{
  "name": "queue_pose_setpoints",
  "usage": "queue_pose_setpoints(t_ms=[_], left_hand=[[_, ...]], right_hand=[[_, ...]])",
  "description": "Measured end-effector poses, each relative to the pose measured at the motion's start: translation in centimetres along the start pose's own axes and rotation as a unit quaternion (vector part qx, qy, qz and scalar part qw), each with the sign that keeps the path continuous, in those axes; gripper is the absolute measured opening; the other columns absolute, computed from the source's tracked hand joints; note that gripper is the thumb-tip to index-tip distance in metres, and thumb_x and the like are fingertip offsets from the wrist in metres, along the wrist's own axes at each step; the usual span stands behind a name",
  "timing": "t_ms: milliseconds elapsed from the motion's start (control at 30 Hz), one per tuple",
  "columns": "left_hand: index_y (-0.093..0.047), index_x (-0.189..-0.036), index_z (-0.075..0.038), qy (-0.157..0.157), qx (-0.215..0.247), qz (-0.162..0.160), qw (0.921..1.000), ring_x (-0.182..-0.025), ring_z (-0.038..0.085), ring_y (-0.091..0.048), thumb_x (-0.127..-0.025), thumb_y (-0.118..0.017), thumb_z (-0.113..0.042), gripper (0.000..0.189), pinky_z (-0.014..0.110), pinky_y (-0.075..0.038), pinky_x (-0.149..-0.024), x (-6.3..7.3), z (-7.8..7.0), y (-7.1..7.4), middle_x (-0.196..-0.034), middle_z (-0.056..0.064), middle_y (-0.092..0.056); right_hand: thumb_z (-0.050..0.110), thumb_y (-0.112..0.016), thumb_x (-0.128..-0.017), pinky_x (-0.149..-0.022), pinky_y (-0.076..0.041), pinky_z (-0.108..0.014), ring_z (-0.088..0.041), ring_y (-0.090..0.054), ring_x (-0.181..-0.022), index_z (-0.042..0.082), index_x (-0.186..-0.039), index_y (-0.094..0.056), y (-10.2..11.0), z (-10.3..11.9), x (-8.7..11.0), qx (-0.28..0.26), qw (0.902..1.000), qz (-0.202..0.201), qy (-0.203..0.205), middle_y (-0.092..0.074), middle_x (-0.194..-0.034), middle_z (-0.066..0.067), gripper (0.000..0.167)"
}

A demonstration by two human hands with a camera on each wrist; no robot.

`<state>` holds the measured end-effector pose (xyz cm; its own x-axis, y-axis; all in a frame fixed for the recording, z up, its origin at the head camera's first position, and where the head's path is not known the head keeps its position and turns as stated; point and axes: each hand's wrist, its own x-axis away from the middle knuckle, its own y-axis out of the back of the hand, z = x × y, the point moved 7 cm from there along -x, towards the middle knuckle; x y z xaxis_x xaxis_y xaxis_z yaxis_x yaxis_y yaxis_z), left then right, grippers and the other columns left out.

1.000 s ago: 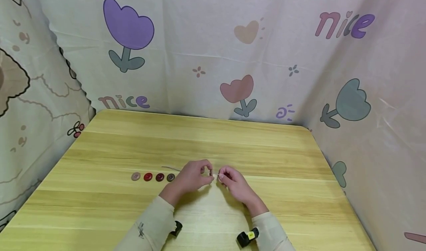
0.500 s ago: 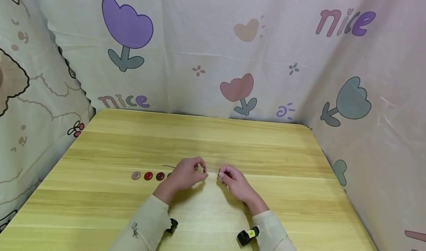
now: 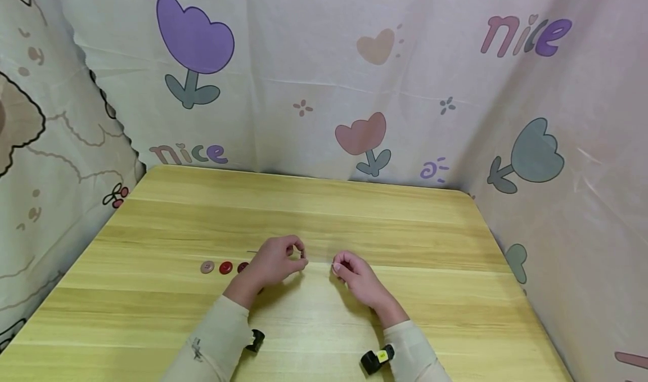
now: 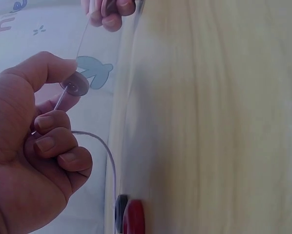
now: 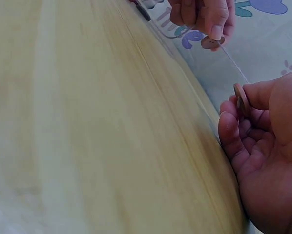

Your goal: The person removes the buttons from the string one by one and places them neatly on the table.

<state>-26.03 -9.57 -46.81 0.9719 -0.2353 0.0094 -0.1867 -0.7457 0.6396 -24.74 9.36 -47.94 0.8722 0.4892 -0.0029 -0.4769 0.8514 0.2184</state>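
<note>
A button (image 4: 79, 87) is threaded on the string (image 4: 112, 165) and pinched in the left hand (image 3: 275, 263). Across the string's straight stretch, a second button (image 5: 240, 100) is pinched in the right hand (image 3: 354, 274); whether it is threaded cannot be told. Left of that stretch, loose buttons (image 3: 225, 268) are lined up on the counter (image 3: 405, 230). Threading seems to be underway; steady tension while the button is slid along is probably called for.

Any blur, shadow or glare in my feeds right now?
Head view: bright, with soft shadows on the wood-grain tabletop below the left hand and right hand; left wrist view: dim and bluish, the red button soft-edged at the bottom; right wrist view: also dim, whitish glare on the tabletop at lower left.
</note>
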Motion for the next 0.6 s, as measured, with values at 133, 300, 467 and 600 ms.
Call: queue_pose_setpoints(t_ms=[133, 300, 467, 600], left_hand=[[-0.065, -0.090, -0.024, 0.001, -0.003, -0.005, 1.0000, -0.052, 0.011, -0.032, -0.086, -0.078, -0.022, 0.014, 0.028, -0.028, -0.049, 0.0, 0.2, 0.5, -0.059, -0.004, -0.033], [-0.065, -0.090, -0.022, 0.002, -0.004, -0.010, 0.9999, -0.049, 0.011, -0.031, -0.086, -0.077, -0.021, 0.013, 0.027, -0.028, -0.049, 0.1, 0.5, 1.1, -0.057, -0.005, -0.031], [-0.065, -0.092, -0.021, 0.003, 0.002, -0.016, 0.9999, -0.049, 0.011, -0.031, -0.086, -0.077, -0.020, 0.012, 0.028, -0.030, -0.049, 0.3, 1.0, 1.7, -0.058, -0.004, -0.032], [-0.065, -0.093, -0.021, 0.011, 0.003, -0.016, 0.9998, -0.049, 0.012, -0.032, -0.087, -0.076, -0.021, 0.012, 0.029, -0.031, -0.050, 0.5, 1.4, 2.1, -0.059, -0.004, -0.033]], right_hand=[[0.002, -0.047, -0.105, -0.070, -0.044, -0.032, -0.038, -0.050, -0.080, -0.010, -0.097, -0.052, 0.0, 0.0, 0.0, 0.000, 1.0000, 0.002, 0.002, -0.051, -0.090, -0.032, 0.016], [0.001, -0.046, -0.105, -0.070, -0.044, -0.032, -0.039, -0.049, -0.080, -0.011, -0.097, -0.051, 0.0, 0.0, 0.0, -0.002, 1.0000, 0.005, 0.005, -0.050, -0.089, -0.032, 0.016], [0.001, -0.046, -0.105, -0.070, -0.045, -0.032, -0.039, -0.049, -0.080, -0.011, -0.097, -0.051, 0.0, 0.1, -0.1, -0.002, 1.0000, 0.005, 0.006, -0.049, -0.089, -0.033, 0.016], [0.001, -0.046, -0.105, -0.070, -0.044, -0.032, -0.040, -0.049, -0.080, -0.011, -0.097, -0.051, -0.1, 0.1, -0.1, -0.003, 1.0000, 0.006, 0.004, -0.049, -0.090, -0.034, 0.016]])
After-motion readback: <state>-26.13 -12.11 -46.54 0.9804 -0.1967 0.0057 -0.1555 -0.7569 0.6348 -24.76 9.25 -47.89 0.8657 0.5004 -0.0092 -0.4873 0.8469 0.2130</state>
